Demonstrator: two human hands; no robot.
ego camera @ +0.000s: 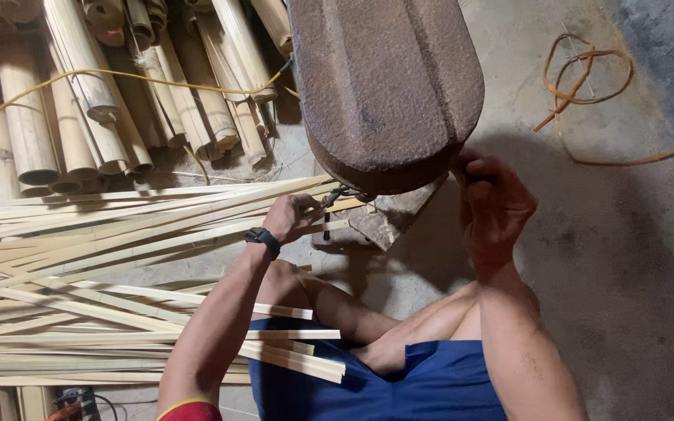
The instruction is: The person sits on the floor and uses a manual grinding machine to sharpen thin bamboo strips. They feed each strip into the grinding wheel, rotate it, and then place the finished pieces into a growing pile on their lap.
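A big rusty brown machine housing (388,78) fills the top middle. Under its lower edge, my left hand (292,216), with a dark watch on the wrist, is closed around a small metal part beside the ends of pale bamboo strips (118,234). My right hand (493,199) is curled around a small dark knob or handle at the housing's lower right edge. What lies under the housing between the two hands is mostly hidden.
Long split bamboo strips lie in a heap at left and across my lap (290,355). Round bamboo poles (79,93) are stacked at the upper left with a yellow cord (142,76) over them. Loose brown strip coils (587,74) lie on the concrete floor at right.
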